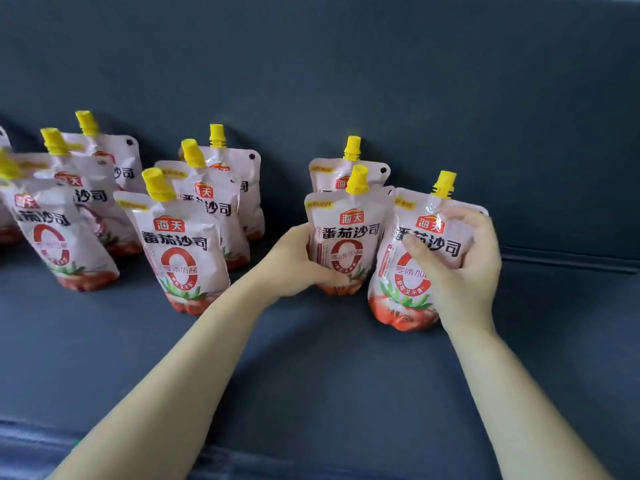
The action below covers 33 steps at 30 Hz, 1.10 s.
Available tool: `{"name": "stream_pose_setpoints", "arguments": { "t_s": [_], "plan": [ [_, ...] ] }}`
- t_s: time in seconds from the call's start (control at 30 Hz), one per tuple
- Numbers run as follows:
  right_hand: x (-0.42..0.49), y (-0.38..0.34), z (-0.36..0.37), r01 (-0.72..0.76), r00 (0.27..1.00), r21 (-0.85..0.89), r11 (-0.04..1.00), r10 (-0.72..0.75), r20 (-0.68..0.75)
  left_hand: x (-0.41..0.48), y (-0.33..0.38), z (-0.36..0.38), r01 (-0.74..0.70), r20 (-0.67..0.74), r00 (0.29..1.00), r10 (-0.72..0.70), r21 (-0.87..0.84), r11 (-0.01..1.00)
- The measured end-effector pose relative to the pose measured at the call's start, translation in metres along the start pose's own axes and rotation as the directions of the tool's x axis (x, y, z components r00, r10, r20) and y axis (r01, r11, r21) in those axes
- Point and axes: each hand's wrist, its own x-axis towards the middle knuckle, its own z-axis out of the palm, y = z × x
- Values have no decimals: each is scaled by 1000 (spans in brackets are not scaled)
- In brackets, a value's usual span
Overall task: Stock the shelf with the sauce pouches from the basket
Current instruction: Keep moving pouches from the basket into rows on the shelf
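Note:
Pink-and-white tomato sauce pouches with yellow spout caps stand on the dark blue shelf (pixel 311 358). My right hand (pixel 460 268) grips the rightmost pouch (pixel 412 289) by its right side, thumb across the front; the pouch is upright with its base at the shelf. My left hand (pixel 298 261) holds the lower left side of the neighbouring pouch (pixel 346 244). Another pouch (pixel 346 168) stands right behind that one, against the back panel. The basket is out of view.
Further left, a row of three pouches is led by a front pouch (pixel 183 251), and more pouches (pixel 59 233) stand at the left edge. The shelf's back panel (pixel 381 81) rises behind them. A bare shelf stretch (pixel 561 306) lies to the right.

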Motion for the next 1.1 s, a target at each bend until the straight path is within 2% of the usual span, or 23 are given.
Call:
{"name": "stream_pose_setpoints", "arguments": {
  "t_s": [0.07,0.13,0.27,0.47,1.1],
  "plan": [
    [-1,1,0,28,1000,6,1000,-28,-6,-4,-4,-3,4,10,1000,-6,139,990],
    [-2,1,1,57,998,10,998,-57,-22,-6,-2,-6,-14,-2,1000,15,187,982],
    [-5,3,0,93,995,1,996,-92,-48,-6,1,-15,-67,9,998,67,167,984],
    [-5,2,-1,66,997,8,998,-65,-49,-5,-3,-22,-101,105,991,81,204,974],
    [-8,-3,1,52,998,37,998,-51,-29,-7,-11,-22,-185,96,982,162,334,924]
  ]
}}
